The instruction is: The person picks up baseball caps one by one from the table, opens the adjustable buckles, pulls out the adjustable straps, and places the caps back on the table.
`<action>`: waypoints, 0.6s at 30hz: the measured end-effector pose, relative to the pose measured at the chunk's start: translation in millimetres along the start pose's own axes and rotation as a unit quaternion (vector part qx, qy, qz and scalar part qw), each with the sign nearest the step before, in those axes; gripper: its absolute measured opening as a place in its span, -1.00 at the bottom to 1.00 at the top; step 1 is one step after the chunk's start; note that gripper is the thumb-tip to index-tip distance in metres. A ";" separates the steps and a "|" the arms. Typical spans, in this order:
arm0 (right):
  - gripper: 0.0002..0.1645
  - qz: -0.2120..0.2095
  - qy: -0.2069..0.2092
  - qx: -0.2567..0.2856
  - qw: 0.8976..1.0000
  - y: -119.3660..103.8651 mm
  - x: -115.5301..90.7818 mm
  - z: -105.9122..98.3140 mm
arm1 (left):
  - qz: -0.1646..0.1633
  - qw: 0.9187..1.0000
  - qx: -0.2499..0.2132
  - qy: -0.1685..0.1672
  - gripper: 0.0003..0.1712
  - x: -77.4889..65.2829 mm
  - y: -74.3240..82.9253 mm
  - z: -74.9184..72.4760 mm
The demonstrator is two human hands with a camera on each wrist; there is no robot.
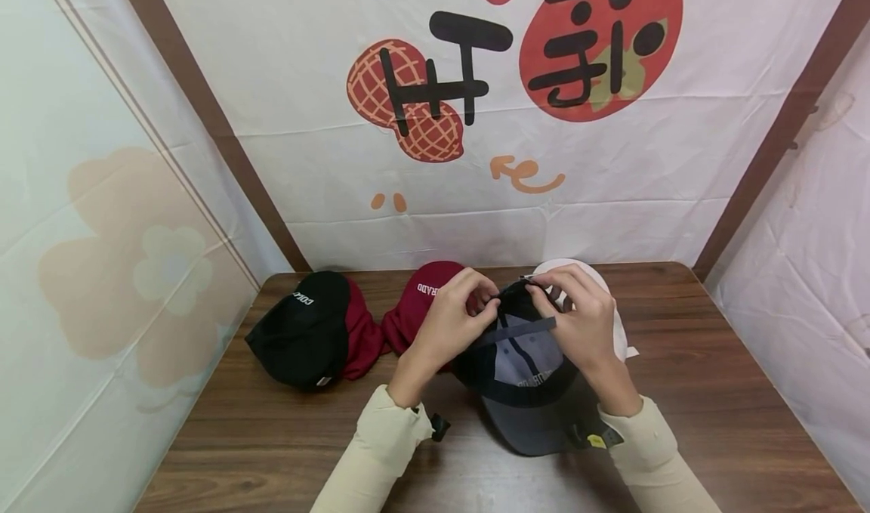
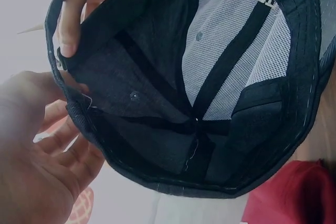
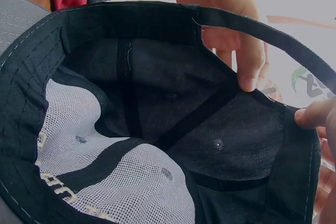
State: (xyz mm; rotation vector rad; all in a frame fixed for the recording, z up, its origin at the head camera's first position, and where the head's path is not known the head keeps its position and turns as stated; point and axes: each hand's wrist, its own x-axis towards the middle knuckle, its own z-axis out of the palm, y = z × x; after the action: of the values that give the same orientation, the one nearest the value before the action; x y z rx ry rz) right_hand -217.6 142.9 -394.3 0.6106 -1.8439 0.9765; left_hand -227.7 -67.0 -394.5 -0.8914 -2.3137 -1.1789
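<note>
A dark grey baseball cap [image 1: 544, 415] is held up over the table, its hollow inside facing me and its brim toward the near edge. White mesh [image 2: 241, 35] and dark seam tape line the crown. My left hand [image 1: 454, 316] pinches the rear rim on one side, thumb and fingers at the edge. Opposite it, my right hand [image 1: 578, 313] pinches the rim by the back opening. A narrow back strap [image 3: 262, 31] arches across that opening; in the head view it hangs between the hands. Some fingers are hidden behind the fabric.
A black and dark red cap [image 1: 306, 339] lies at the table's left. Next to it sits a dark red cap [image 1: 414, 309], partly behind my left hand. A white cap [image 1: 618, 332] lies behind my right hand. A printed cloth [image 1: 408, 233] hangs behind the wooden table [image 1: 693, 392].
</note>
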 end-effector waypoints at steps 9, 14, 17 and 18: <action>-0.81 -0.015 -0.009 -0.001 1.000 2.5 -2.2 0.9 | -0.002 0.999 -0.009 0.051 -0.92 0.6 -3.2 -3.4; -0.79 -0.012 -0.034 -0.005 0.999 3.7 -4.4 0.3 | -0.007 0.998 -0.013 0.062 -0.92 0.5 -3.2 -6.4; -0.78 -0.007 -0.051 -0.016 0.999 5.0 -6.3 -0.2 | -0.007 0.998 -0.011 0.068 -0.92 0.6 -3.8 -8.6; -0.79 -0.006 -0.056 -0.020 0.998 5.7 -7.0 -0.2 | -0.007 0.997 -0.011 0.071 -0.93 0.6 -4.1 -9.5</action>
State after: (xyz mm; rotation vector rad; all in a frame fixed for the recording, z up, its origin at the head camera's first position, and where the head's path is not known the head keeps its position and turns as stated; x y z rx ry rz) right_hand -218.6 146.3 -402.6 0.6632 -1.9507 0.9102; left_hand -230.4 -76.4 -391.1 -0.7751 -2.2005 -1.2344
